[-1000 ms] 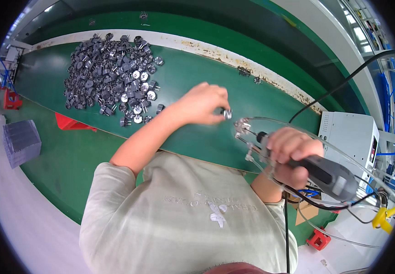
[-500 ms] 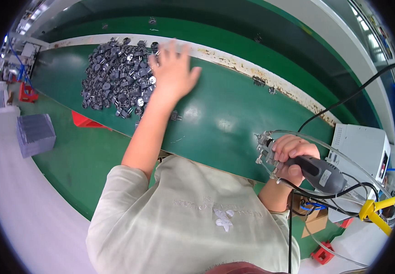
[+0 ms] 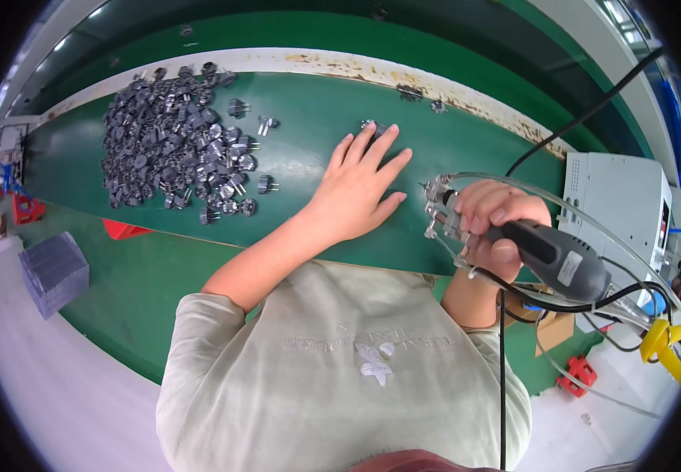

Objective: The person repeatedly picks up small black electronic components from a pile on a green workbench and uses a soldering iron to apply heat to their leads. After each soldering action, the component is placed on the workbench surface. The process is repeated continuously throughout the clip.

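Head view: fingers [image 3: 506, 206] wrap a smooth, rounded tool [image 3: 554, 259].

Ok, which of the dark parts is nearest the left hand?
The part partly hidden by the left hand; the pile and the strays beside it lie farther left.

A grey tool [image 3: 561, 256] angles up-left in the right hand [image 3: 502, 220] — a small dark part [image 3: 378, 130] lies partly hidden beneath the left hand [image 3: 360, 190].

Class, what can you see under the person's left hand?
A dark part peeks out among the fingers of the left hand, over the green tabletop; whatever the hand covers is hidden.
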Action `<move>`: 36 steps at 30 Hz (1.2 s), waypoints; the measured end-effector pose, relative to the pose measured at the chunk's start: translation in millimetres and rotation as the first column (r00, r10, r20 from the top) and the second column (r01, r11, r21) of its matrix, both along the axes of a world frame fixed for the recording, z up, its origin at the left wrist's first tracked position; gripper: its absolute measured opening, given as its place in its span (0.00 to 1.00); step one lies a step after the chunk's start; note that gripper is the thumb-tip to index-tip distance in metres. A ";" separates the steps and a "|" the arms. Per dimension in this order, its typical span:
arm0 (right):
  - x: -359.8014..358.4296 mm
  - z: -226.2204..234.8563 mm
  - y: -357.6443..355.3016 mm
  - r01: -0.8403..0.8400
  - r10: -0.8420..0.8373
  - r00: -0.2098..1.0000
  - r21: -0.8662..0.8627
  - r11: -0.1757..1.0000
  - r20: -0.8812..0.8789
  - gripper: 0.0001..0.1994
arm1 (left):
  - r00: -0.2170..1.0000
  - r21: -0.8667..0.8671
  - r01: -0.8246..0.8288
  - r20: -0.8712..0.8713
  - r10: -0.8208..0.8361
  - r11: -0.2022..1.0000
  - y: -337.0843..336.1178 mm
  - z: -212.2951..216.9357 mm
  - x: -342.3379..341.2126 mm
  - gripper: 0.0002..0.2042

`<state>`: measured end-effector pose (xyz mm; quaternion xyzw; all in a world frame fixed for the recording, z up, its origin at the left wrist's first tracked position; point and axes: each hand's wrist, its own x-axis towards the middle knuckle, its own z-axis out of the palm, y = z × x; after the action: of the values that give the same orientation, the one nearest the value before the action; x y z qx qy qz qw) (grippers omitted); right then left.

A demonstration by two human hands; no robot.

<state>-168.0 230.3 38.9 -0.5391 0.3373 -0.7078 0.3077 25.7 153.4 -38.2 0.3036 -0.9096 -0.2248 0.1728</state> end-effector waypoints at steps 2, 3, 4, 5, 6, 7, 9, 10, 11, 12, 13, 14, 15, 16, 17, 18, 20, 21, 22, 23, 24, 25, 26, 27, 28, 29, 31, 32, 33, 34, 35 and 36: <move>-6.4 -1.9 2.9 -0.035 0.037 0.997 -0.035 0.999 0.075 0.20 | 0.993 0.045 0.004 -0.121 0.001 0.999 -8.3 -0.9 1.7 0.30; -9.3 -1.8 4.0 -0.055 0.061 0.992 -0.053 0.997 0.111 0.20 | 0.984 0.070 0.004 -0.180 0.009 0.998 -14.9 -1.4 3.5 0.29; -13.3 -0.3 4.2 -0.075 0.079 0.992 -0.049 0.996 0.094 0.19 | 0.973 0.073 -0.047 -0.220 0.062 0.996 -22.1 0.4 5.3 0.28; -14.1 -0.9 4.4 -0.054 0.056 0.996 -0.036 0.998 0.068 0.20 | 0.979 0.055 -0.071 -0.189 0.080 0.996 -24.8 -1.3 5.1 0.28; -14.0 -1.6 4.5 -0.033 0.034 0.999 -0.024 0.999 0.041 0.20 | 0.982 0.035 -0.094 -0.159 0.099 0.995 -26.6 -3.0 4.3 0.28; -12.7 -2.2 3.8 -0.018 0.018 1.000 -0.015 1.000 0.017 0.21 | 0.984 0.011 -0.123 -0.125 0.123 0.992 -28.6 -3.9 4.1 0.28; -5.9 -1.0 2.8 0.014 -0.015 1.000 0.010 1.000 0.010 0.21 | 0.996 -0.020 -0.064 -0.064 0.062 0.998 -31.4 -9.4 1.7 0.29; -4.5 -1.9 3.0 0.014 -0.014 1.000 0.012 1.000 0.013 0.21 | 0.998 -0.018 -0.029 -0.062 0.028 0.999 -31.1 -13.0 -0.6 0.30; -3.5 -2.4 3.2 0.013 -0.013 1.000 0.014 1.000 0.016 0.21 | 0.998 -0.015 0.006 -0.060 -0.007 1.000 -30.3 -14.9 -2.4 0.31; -2.8 -1.4 2.9 -0.003 0.003 1.000 0.004 1.000 0.012 0.21 | 0.994 -0.018 0.051 -0.098 -0.053 0.999 -29.4 -15.0 -3.7 0.30; -4.4 -1.0 3.5 -0.021 0.021 1.000 -0.004 1.000 0.009 0.21 | 0.986 -0.020 0.098 -0.136 -0.100 0.995 -28.4 -13.5 -4.8 0.28; -6.6 -0.9 4.1 -0.041 0.041 0.999 -0.012 0.999 0.006 0.21 | 0.974 -0.023 0.144 -0.174 -0.146 0.989 -27.4 -11.6 -5.7 0.27; -8.3 -0.8 4.4 -0.060 0.060 0.998 -0.020 0.998 0.003 0.20 | 0.972 -0.010 0.110 -0.207 -0.110 0.994 -26.7 -8.4 -5.0 0.26; -9.2 -0.6 5.2 -0.057 0.057 0.998 -0.024 0.998 -0.003 0.20 | 0.968 0.004 0.080 -0.238 -0.077 0.997 -26.2 -4.7 -2.8 0.24; -10.1 -0.2 5.8 -0.054 0.054 0.999 -0.028 0.998 -0.009 0.19 | 0.962 0.019 0.050 -0.269 -0.043 0.999 -25.9 -3.2 -0.5 0.23; -10.8 -0.2 7.0 -0.051 0.050 0.999 -0.032 0.998 -0.015 0.19 | 0.970 0.001 0.055 -0.237 -0.053 0.998 -26.1 -3.9 1.9 0.21; -11.1 -0.5 8.3 -0.039 0.038 0.999 -0.030 0.999 -0.014 0.19 | 0.983 -0.041 0.058 -0.170 -0.065 0.997 -26.8 -4.3 7.2 0.17; -11.2 -0.6 8.9 -0.032 0.032 0.999 -0.029 0.999 -0.013 0.19 | 0.980 -0.059 0.086 -0.176 -0.095 0.995 -26.6 -6.9 6.6 0.16; -10.7 -0.6 8.9 -0.035 0.035 0.999 -0.025 0.999 -0.018 0.18 | 0.975 -0.077 0.112 -0.183 -0.124 0.991 -26.7 -12.1 5.8 0.15; -10.0 0.1 8.4 -0.038 0.037 0.999 -0.021 0.999 -0.024 0.18 | 0.970 -0.095 0.137 -0.189 -0.153 0.986 -27.0 -15.8 5.3 0.14; -9.6 0.9 8.3 -0.040 0.040 0.999 -0.017 0.999 -0.029 0.18 | 0.960 -0.094 0.190 -0.193 -0.205 0.977 -27.4 -17.6 5.6 0.14; -9.6 2.0 8.8 -0.047 0.046 0.998 -0.018 0.999 -0.031 0.18 | 0.946 -0.094 0.242 -0.198 -0.257 0.966 -28.5 -19.0 6.0 0.14; -9.7 3.2 9.7 -0.054 0.053 0.998 -0.019 0.998 -0.034 0.18 | 0.929 -0.094 0.294 -0.204 -0.308 0.951 -29.5 -20.1 6.9 0.14; -9.8 4.4 10.4 -0.061 0.060 0.998 -0.019 0.998 -0.036 0.18 | 0.928 -0.067 0.299 -0.213 -0.306 0.952 -31.3 -20.9 9.5 0.13; -10.2 5.3 10.3 -0.072 0.072 0.997 -0.032 0.997 -0.006 0.18 | 0.926 -0.040 0.304 -0.221 -0.305 0.952 -33.5 -21.3 13.0 0.13; -10.9 6.0 9.7 -0.084 0.085 0.996 -0.045 0.995 0.023 0.19 | 0.925 -0.014 0.309 -0.229 -0.303 0.951 -34.3 -20.4 14.6 0.13; -11.0 7.1 10.2 -0.098 0.101 0.993 -0.057 0.994 0.056 0.20 | 0.944 0.025 0.222 -0.257 -0.209 0.975 -30.7 -12.3 10.6 0.14; -10.6 7.6 11.0 -0.100 0.103 0.993 -0.055 0.993 0.060 0.20 | 0.950 0.046 0.178 -0.269 -0.159 0.983 -29.0 -9.3 9.2 0.14; -10.2 7.9 11.5 -0.103 0.106 0.992 -0.053 0.993 0.064 0.20 | 0.954 0.024 0.191 -0.239 -0.180 0.981 -27.8 -11.1 9.2 0.14; -9.6 7.1 11.6 -0.120 0.123 0.991 -0.060 0.991 0.060 0.20 | 0.958 0.001 0.204 -0.204 -0.199 0.979 -26.6 -13.7 9.5 0.15; -8.7 6.0 11.3 -0.137 0.140 0.989 -0.066 0.988 0.055 0.20 | 0.961 -0.022 0.217 -0.168 -0.218 0.976 -26.0 -15.3 9.8 0.15; -7.3 4.8 11.1 -0.154 0.158 0.986 -0.072 0.985 0.051 0.19 | 0.961 -0.021 0.219 -0.168 -0.219 0.976 -26.1 -15.9 10.0 0.16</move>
<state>-175.4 241.4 43.7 -0.5537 0.2610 -0.7076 0.3530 35.7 127.3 -54.1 0.1808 -0.9199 -0.2663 0.2239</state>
